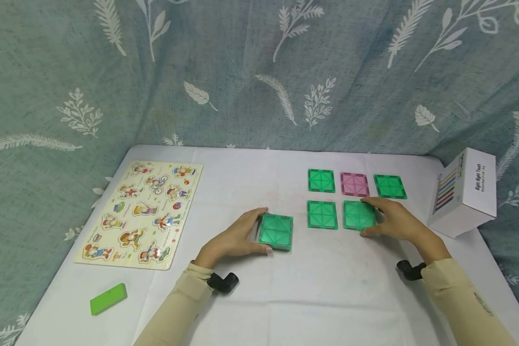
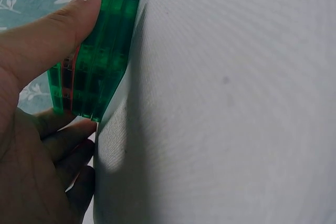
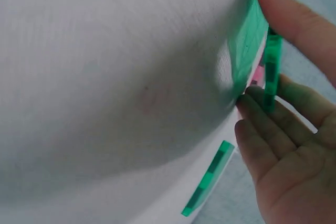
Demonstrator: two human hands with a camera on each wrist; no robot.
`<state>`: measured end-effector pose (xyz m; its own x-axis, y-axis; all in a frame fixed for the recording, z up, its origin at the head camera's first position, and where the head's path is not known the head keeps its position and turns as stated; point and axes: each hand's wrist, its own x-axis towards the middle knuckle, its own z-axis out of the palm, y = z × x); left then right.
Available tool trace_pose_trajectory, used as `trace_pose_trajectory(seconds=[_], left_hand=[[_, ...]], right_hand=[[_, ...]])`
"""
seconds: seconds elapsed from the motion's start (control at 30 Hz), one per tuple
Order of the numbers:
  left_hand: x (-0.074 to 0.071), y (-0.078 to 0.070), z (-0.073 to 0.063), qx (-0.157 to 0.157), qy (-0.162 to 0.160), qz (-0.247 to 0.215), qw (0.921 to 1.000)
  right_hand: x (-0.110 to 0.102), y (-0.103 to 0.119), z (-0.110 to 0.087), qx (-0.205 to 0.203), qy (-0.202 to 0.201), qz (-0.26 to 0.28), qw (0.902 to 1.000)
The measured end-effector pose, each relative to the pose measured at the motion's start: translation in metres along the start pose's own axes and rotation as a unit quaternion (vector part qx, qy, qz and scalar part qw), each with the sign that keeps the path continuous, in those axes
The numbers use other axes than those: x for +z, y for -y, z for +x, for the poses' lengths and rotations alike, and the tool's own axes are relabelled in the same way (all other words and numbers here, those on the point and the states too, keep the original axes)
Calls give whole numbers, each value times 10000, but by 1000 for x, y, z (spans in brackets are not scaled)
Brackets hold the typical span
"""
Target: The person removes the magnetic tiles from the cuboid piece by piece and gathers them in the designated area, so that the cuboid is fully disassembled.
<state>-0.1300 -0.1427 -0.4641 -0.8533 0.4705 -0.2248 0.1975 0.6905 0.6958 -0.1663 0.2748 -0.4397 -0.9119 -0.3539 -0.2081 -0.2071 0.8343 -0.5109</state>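
My left hand (image 1: 238, 236) grips a stack of clear green square magnetic tiles (image 1: 276, 232) near the table's middle, thumb on the near side and fingers on the far side. In the left wrist view, the thumb presses the layered edges of the stack (image 2: 107, 35). At the right, my right hand (image 1: 391, 220) pinches a single green magnetic tile (image 1: 358, 215) by its edges. The right wrist view shows this held tile (image 3: 272, 69) edge-on, close over the cloth, with green light cast beneath. Left of it lies another green tile (image 1: 322, 215).
Behind these, a row holds a green tile (image 1: 321, 181), a pink tile (image 1: 354, 184) and a green tile (image 1: 390, 186). A white box (image 1: 464, 192) stands at the right edge. On the left lie a picture puzzle board (image 1: 140, 216) and a green block (image 1: 108, 299).
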Motion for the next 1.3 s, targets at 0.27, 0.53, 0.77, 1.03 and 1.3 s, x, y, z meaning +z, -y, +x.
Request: trace_pose_trajectory(seconds=[0.27,0.53,0.77,1.03,1.3], left_hand=[[1,3,0,87,-38,20,10000],[0,1,0,28,-24,47,10000],[1,1,1,-11,-35,56,10000],[0,0,2,-28,-54,21,10000],[2,1,2,-62,-124,19,9999]], right_hand=[[-6,10,8,-49,168,-528,9985],[-7,14,12,-86,292,-808,9963],[-8,16,14,-12,365,-889,9954],[-10,19,16,58,473,-880,9950],[-10,34,13,330,505,-694,9958]])
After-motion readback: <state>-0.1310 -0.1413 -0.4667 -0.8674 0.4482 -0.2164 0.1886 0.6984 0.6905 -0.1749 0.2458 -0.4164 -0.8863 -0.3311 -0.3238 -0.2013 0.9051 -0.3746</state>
